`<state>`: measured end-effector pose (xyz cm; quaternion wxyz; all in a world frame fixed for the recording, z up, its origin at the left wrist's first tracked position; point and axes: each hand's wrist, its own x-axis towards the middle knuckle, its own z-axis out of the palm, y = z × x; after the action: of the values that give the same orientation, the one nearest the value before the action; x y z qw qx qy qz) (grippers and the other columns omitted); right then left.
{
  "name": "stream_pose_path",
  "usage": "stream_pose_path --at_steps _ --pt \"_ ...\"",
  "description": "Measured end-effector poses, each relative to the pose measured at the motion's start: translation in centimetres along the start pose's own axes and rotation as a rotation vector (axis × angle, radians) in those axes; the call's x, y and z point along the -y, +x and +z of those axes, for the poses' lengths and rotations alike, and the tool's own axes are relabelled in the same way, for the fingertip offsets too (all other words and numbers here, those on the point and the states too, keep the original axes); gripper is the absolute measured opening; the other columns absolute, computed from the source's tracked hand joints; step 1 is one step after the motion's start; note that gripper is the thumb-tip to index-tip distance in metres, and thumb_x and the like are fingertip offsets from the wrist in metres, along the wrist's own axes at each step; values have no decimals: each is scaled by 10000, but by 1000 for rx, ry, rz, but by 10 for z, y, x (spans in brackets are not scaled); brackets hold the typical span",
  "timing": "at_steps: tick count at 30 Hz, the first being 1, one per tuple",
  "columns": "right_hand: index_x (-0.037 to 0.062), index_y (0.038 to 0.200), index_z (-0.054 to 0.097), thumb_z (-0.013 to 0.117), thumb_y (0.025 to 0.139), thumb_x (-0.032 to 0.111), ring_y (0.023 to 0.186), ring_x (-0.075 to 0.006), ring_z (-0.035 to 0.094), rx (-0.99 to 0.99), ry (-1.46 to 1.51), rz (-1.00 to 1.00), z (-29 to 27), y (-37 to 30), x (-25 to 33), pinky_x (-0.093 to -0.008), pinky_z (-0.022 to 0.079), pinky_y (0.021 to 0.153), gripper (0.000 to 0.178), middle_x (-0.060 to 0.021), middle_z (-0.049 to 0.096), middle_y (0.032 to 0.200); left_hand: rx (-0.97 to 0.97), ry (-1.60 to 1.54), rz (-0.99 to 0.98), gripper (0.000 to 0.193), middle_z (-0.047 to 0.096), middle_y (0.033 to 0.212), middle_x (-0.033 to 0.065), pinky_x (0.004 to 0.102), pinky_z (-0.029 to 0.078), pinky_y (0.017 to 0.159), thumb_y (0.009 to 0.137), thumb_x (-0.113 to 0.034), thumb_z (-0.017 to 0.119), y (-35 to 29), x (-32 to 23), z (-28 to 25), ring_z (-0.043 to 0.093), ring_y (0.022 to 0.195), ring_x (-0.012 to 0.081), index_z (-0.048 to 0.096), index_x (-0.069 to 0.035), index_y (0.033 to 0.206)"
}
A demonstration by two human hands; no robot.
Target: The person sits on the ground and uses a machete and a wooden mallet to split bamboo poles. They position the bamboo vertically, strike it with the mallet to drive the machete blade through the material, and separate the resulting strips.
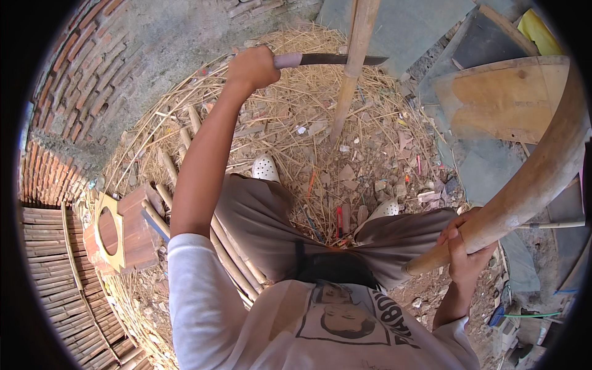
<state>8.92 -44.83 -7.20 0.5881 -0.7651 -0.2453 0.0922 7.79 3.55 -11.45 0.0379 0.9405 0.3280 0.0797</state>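
My left hand (253, 66), stretched far forward, is closed round the pale handle of a long machete (322, 59). Its dark blade points right and crosses a slender bamboo pole (350, 77). The pole hides part of the blade, while the tip shows on its far side; whether the blade is behind the pole or in a split, I cannot tell. At the right, my right hand (464, 253) grips a thick bamboo pole (524, 191) near its lower end, which lies by my right thigh. This pole slants up toward the right edge.
Straw and bamboo scraps (308, 92) litter the ground round my feet. A red-handled tool (339, 221) lies between my legs. Several bamboo lengths (237, 262) rest at my left. A brick wall (80, 92) stands at far left, a wooden board (502, 95) and grey sheets (401, 31) at right.
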Motion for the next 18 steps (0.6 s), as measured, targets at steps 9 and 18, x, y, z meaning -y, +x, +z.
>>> stream_pose_path --at_steps 9,18 --pt "-43 933 572 674 759 16 522 -161 607 473 -52 558 -20 18 1 -305 507 477 210 -77 610 664 8 39 -3 249 708 916 208 443 556 781 735 -192 628 -13 -6 -5 694 860 366 728 -41 906" --pt "-43 995 535 671 738 -31 496 -182 601 229 -128 281 4 5 -62 -289 489 464 291 -98 593 653 -3 32 7 254 706 934 198 438 550 799 741 -204 630 -3 -12 -2 689 889 360 731 -56 921"
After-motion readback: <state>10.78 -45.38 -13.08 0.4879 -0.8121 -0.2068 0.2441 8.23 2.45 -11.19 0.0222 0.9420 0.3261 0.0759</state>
